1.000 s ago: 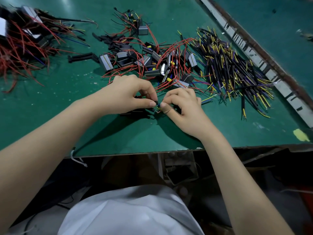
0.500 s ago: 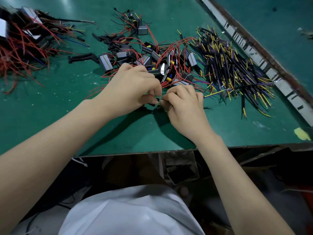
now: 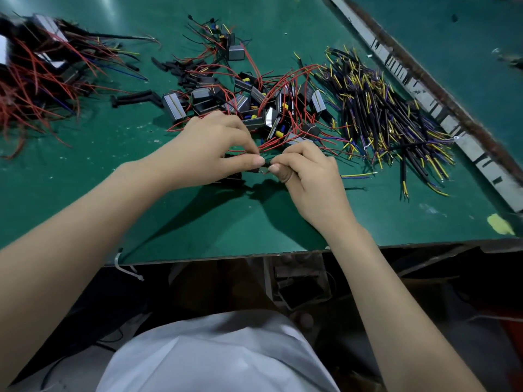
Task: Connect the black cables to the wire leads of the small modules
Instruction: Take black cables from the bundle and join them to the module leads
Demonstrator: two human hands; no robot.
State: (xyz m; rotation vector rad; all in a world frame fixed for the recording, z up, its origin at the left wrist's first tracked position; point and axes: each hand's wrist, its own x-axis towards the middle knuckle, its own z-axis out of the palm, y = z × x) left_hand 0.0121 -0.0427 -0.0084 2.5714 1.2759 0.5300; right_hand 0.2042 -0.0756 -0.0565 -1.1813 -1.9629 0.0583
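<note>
Pinching fingertip to fingertip, your left hand (image 3: 209, 154) clamps a red lead and your right hand (image 3: 308, 176) clamps a black cable end (image 3: 261, 166), held close above the green mat (image 3: 85, 171) for alignment; modules (image 3: 254, 106) and spare cables (image 3: 390, 117) lie just beyond.

Desk (image 3: 85, 193) green. Module leads (image 3: 285, 80) red, modules (image 3: 174, 106) dark grey with silver faces. Cables (image 3: 379, 114) black (yellow and purple tips). Yellow patch (image 3: 499, 224) at desk's right corner.
</note>
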